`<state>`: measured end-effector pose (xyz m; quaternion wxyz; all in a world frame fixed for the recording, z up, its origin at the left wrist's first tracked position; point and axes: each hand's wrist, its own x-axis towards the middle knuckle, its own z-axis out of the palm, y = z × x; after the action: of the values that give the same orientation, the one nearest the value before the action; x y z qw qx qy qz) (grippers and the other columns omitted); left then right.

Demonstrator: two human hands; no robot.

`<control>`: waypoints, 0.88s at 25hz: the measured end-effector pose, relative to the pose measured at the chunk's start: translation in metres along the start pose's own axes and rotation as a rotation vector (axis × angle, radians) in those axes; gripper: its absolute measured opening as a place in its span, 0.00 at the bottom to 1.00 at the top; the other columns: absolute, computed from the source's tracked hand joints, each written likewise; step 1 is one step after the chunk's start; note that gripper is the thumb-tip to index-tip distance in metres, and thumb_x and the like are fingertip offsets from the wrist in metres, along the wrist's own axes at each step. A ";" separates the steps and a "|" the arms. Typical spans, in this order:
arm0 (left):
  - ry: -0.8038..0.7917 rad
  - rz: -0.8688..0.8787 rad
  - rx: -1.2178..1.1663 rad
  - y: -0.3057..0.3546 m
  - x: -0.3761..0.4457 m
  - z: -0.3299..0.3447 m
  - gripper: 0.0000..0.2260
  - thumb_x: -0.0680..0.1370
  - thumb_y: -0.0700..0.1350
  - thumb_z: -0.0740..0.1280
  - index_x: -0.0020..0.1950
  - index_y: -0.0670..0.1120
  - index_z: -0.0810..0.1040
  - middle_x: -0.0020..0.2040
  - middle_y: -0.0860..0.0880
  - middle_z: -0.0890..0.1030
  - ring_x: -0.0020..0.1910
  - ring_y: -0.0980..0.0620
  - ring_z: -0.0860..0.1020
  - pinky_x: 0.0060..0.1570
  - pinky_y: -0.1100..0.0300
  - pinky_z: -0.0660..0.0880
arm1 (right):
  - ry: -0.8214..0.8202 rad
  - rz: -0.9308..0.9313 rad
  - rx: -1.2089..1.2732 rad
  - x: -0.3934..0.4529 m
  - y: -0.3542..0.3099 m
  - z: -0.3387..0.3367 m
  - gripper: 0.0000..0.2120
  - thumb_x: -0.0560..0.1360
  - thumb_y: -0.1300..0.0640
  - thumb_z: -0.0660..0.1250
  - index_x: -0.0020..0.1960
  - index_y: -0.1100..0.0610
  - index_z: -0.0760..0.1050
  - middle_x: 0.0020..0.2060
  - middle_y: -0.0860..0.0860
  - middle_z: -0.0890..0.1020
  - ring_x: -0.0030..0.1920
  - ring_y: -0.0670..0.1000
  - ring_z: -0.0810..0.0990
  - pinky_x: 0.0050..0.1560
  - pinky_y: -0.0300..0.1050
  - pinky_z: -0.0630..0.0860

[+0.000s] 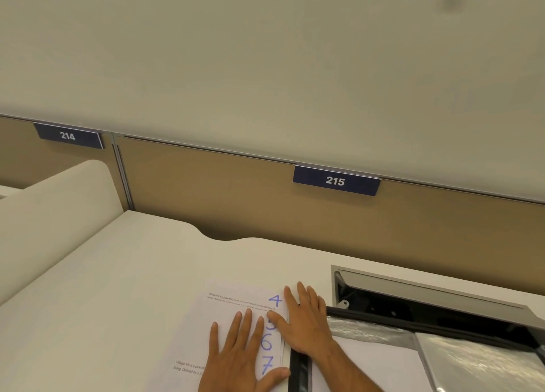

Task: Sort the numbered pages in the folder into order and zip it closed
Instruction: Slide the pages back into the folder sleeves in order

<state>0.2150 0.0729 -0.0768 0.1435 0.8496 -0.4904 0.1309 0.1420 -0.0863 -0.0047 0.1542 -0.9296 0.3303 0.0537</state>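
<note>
Pages (pixel 233 312) numbered 4 to 7, fanned on the desk (pixel 118 288) under flat, released fingers of both hands, left hand (pixel 239 353) on the sheets, right hand (pixel 306 321) at their right edge, folder (pixel 427 353) just right of it, cable hatch (pixel 427 291) beyond.

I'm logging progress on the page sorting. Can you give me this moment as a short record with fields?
pages: fanned stack on the desk, handwritten 4, 6, 7 visible; the number between 4 and 6 is partly covered
left hand: flat on the pages, fingers straight
right hand: flat at the stack's right edge
folder: open, right of the pages, black zip unzipped
desk label: 215
</note>
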 end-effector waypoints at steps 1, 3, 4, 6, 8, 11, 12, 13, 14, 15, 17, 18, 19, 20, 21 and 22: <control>0.022 -0.002 0.010 0.000 -0.001 0.001 0.52 0.68 0.81 0.53 0.82 0.51 0.46 0.82 0.51 0.43 0.81 0.52 0.41 0.71 0.40 0.47 | -0.005 0.003 0.004 0.001 0.000 0.001 0.62 0.52 0.20 0.26 0.81 0.45 0.45 0.81 0.52 0.42 0.80 0.57 0.39 0.78 0.57 0.38; 0.039 -0.016 0.015 0.000 -0.002 0.002 0.52 0.68 0.81 0.53 0.82 0.51 0.46 0.82 0.52 0.43 0.81 0.52 0.41 0.71 0.40 0.47 | 0.002 0.003 0.040 0.001 -0.001 0.002 0.61 0.52 0.19 0.27 0.81 0.42 0.49 0.82 0.51 0.44 0.81 0.56 0.39 0.78 0.57 0.37; 0.041 -0.021 0.011 0.000 -0.003 0.001 0.52 0.68 0.81 0.53 0.82 0.51 0.46 0.82 0.52 0.43 0.81 0.52 0.42 0.71 0.40 0.47 | 0.001 0.002 0.064 0.002 -0.001 0.002 0.61 0.52 0.19 0.28 0.80 0.41 0.51 0.82 0.50 0.45 0.81 0.55 0.39 0.77 0.57 0.37; 0.045 -0.024 -0.001 0.001 -0.005 0.001 0.52 0.68 0.81 0.53 0.82 0.51 0.46 0.82 0.52 0.43 0.81 0.52 0.42 0.71 0.39 0.47 | 0.001 -0.005 0.097 0.001 -0.001 0.002 0.59 0.54 0.19 0.30 0.79 0.41 0.54 0.82 0.49 0.47 0.81 0.54 0.40 0.77 0.57 0.35; 0.058 -0.025 0.003 0.001 -0.005 0.001 0.51 0.69 0.81 0.53 0.82 0.51 0.46 0.82 0.52 0.43 0.81 0.52 0.42 0.71 0.40 0.47 | 0.002 -0.026 0.111 0.000 -0.002 0.001 0.57 0.55 0.18 0.31 0.79 0.40 0.58 0.82 0.49 0.49 0.81 0.54 0.41 0.76 0.57 0.33; 0.055 -0.039 0.010 0.002 -0.005 -0.003 0.51 0.69 0.81 0.53 0.82 0.51 0.48 0.82 0.52 0.45 0.81 0.52 0.42 0.72 0.40 0.47 | -0.025 -0.098 0.246 0.000 -0.013 -0.003 0.54 0.58 0.18 0.37 0.73 0.42 0.69 0.79 0.49 0.60 0.80 0.53 0.52 0.79 0.57 0.39; 0.039 -0.045 0.002 0.003 -0.005 -0.005 0.50 0.69 0.81 0.54 0.82 0.52 0.50 0.82 0.51 0.49 0.81 0.52 0.43 0.72 0.40 0.47 | -0.031 -0.101 0.372 -0.002 -0.019 -0.005 0.49 0.60 0.18 0.42 0.69 0.42 0.72 0.75 0.48 0.68 0.77 0.51 0.62 0.80 0.57 0.50; 0.019 -0.052 -0.006 0.003 -0.005 -0.006 0.49 0.69 0.81 0.54 0.81 0.52 0.53 0.82 0.50 0.55 0.81 0.52 0.44 0.72 0.39 0.47 | -0.023 -0.081 0.523 -0.003 -0.023 -0.007 0.41 0.63 0.19 0.49 0.65 0.43 0.73 0.69 0.47 0.75 0.69 0.48 0.72 0.76 0.54 0.64; -0.009 -0.059 -0.014 0.003 -0.005 -0.006 0.48 0.69 0.81 0.54 0.80 0.52 0.58 0.80 0.49 0.62 0.81 0.52 0.45 0.71 0.39 0.48 | -0.009 -0.041 0.670 -0.003 -0.027 -0.010 0.32 0.69 0.25 0.59 0.64 0.44 0.72 0.63 0.46 0.78 0.61 0.45 0.78 0.67 0.49 0.76; -0.031 -0.064 -0.020 0.004 -0.006 -0.006 0.47 0.69 0.80 0.54 0.78 0.51 0.60 0.78 0.48 0.66 0.80 0.52 0.46 0.71 0.39 0.48 | 0.011 -0.010 0.789 -0.002 -0.028 -0.011 0.25 0.73 0.34 0.67 0.65 0.45 0.70 0.62 0.48 0.79 0.56 0.45 0.80 0.58 0.45 0.81; -0.046 -0.063 -0.035 0.003 -0.005 -0.006 0.46 0.69 0.80 0.54 0.77 0.50 0.61 0.80 0.50 0.59 0.80 0.50 0.47 0.71 0.40 0.47 | 0.061 0.069 0.928 0.003 -0.027 -0.013 0.24 0.76 0.50 0.73 0.68 0.46 0.68 0.62 0.51 0.78 0.54 0.49 0.83 0.49 0.43 0.84; -0.048 -0.062 -0.044 0.004 -0.005 -0.007 0.46 0.70 0.80 0.53 0.77 0.50 0.63 0.80 0.50 0.57 0.80 0.48 0.49 0.71 0.40 0.47 | 0.082 0.100 0.939 0.004 -0.026 -0.013 0.22 0.76 0.53 0.73 0.66 0.48 0.70 0.61 0.51 0.79 0.53 0.51 0.84 0.48 0.44 0.84; -0.047 -0.062 -0.048 0.004 -0.006 -0.008 0.46 0.70 0.80 0.53 0.76 0.49 0.65 0.79 0.49 0.57 0.79 0.47 0.53 0.71 0.40 0.47 | 0.108 0.115 0.925 0.006 -0.024 -0.014 0.16 0.76 0.54 0.73 0.61 0.50 0.74 0.59 0.51 0.81 0.52 0.51 0.85 0.48 0.44 0.84; -0.051 -0.060 -0.052 0.005 -0.006 -0.009 0.45 0.70 0.80 0.52 0.75 0.49 0.67 0.78 0.48 0.60 0.77 0.45 0.58 0.71 0.41 0.48 | 0.131 0.122 0.904 0.007 -0.024 -0.015 0.10 0.76 0.54 0.74 0.54 0.52 0.77 0.56 0.51 0.84 0.49 0.50 0.86 0.47 0.45 0.85; -0.054 -0.057 -0.052 0.006 -0.007 -0.011 0.44 0.71 0.79 0.52 0.74 0.49 0.68 0.76 0.47 0.64 0.74 0.45 0.63 0.70 0.41 0.48 | 0.150 0.125 0.884 0.007 -0.023 -0.015 0.06 0.75 0.54 0.74 0.49 0.52 0.77 0.53 0.50 0.85 0.46 0.50 0.86 0.46 0.44 0.85; -0.051 -0.057 -0.051 0.007 -0.008 -0.013 0.43 0.71 0.79 0.51 0.73 0.49 0.69 0.74 0.47 0.68 0.70 0.45 0.67 0.70 0.41 0.49 | 0.171 0.124 0.872 0.006 -0.023 -0.016 0.06 0.75 0.53 0.74 0.46 0.52 0.77 0.50 0.49 0.86 0.44 0.49 0.86 0.45 0.42 0.84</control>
<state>0.2038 0.0804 -0.0664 0.1563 0.8623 -0.4728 0.0924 0.1610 -0.0778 0.0155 0.5004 -0.7572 0.3886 -0.1586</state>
